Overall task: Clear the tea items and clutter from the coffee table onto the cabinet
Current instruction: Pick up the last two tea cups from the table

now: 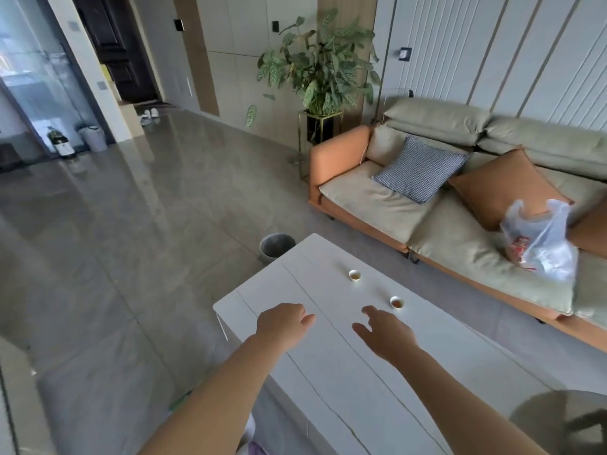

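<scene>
Two small white tea cups holding brown tea stand on the white coffee table [328, 382]. The farther cup [354, 276] sits toward the table's far end, and the nearer cup [396, 302] is a little to the right of it. My right hand [384, 333] hovers over the table with fingers spread, its fingertips just short of the nearer cup and holding nothing. My left hand [282, 323] floats above the table's left part, palm down, fingers loosely curled, empty.
A grey waste bin [276, 247] stands on the floor by the table's far corner. The sofa [427, 218] runs along the right, with cushions and a plastic bag [542, 244] on its seat. A potted plant [322, 80] stands behind it. A round glass table [565, 421] is at lower right.
</scene>
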A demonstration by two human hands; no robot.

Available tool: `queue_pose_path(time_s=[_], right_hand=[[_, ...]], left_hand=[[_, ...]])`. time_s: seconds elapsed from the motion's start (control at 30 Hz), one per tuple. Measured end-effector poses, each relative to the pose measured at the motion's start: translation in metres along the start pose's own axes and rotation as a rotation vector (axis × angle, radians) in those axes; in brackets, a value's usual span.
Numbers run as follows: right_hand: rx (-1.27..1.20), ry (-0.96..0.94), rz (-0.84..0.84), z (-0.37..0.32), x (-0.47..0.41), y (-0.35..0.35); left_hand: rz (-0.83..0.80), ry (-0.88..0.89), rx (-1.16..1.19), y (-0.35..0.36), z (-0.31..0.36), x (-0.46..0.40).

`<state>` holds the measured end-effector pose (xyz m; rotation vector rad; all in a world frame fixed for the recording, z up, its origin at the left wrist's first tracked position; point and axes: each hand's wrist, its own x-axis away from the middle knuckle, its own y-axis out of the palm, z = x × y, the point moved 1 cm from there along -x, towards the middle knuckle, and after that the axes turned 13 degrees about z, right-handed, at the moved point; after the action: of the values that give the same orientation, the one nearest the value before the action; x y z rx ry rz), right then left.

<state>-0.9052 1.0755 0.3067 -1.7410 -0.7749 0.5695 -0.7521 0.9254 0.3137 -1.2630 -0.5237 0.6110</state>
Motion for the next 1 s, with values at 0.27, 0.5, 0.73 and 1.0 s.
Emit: queue_pose_path(time_s=[0.27,0.5,0.73,1.0], right_hand=[[-0.033,0.162,-0.002,0.029,-0.025,0.011],[-0.042,0.229,-0.009,0.075,-0.055,0.018],[-0.068,0.256,-0.057,0.126,-0.094,0.041],[-0.083,0.341,-0.07,0.179,-0.146,0.067]], left_hand=[[-0.088,0.106,-0.024,0.023,0.003,-0.062],[-0.065,0.13,-0.022,0.046,0.036,-0.102],[-0.134,0.084,-0.015,0.077,0.073,-0.136],[-0.173,0.083,-0.02,0.116,0.111,-0.196]])
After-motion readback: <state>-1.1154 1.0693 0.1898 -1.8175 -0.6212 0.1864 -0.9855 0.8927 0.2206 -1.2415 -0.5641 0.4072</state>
